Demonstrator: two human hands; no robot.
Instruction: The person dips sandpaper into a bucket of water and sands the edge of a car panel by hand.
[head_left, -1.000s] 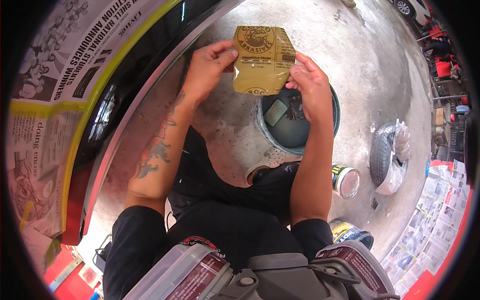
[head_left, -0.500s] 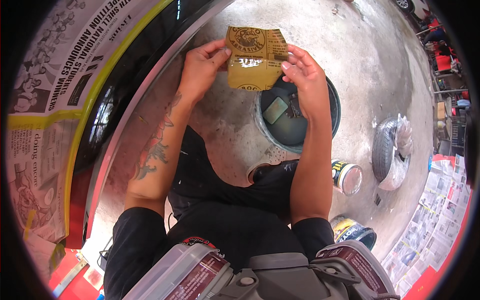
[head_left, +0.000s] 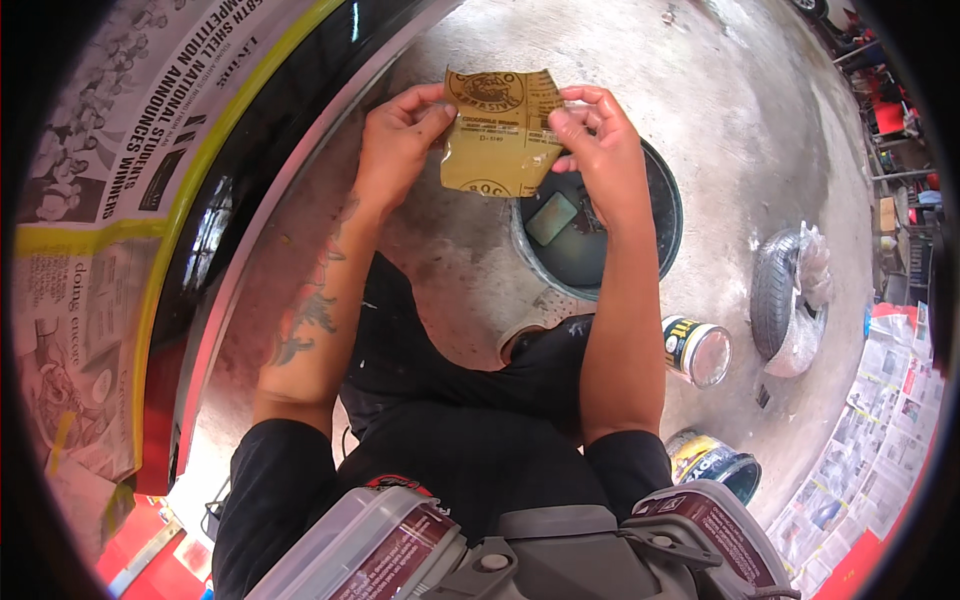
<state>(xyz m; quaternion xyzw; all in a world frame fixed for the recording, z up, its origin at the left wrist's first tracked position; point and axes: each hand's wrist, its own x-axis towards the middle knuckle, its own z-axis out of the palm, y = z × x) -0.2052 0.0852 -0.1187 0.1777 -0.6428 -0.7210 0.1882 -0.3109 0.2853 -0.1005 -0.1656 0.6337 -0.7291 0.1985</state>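
Note:
Between my hands is a sheet of sandpaper (head_left: 497, 145), its tan printed back turned up and shiny with wetness. My left hand (head_left: 405, 135) pinches its left edge, thumb over the paper. At the right edge, my right hand (head_left: 597, 135) grips it between thumb and fingers. Beyond and below the sheet stands a round dark bucket (head_left: 655, 225) holding dark liquid. A greenish rectangular block (head_left: 551, 219) lies in it, beside a darker piece that I cannot make out, partly behind my right hand.
On my left runs a glossy black car panel (head_left: 215, 215), masked with newspaper (head_left: 80, 330) and yellow tape. To the right are two paint cans (head_left: 698, 352) and a tire (head_left: 775, 300) with plastic wrap. A respirator (head_left: 560, 555) fills the lower edge.
The sandpaper has come slightly down and left, both hands moving with it. Its lower part tilts differently, and the wet glare on it has shifted.

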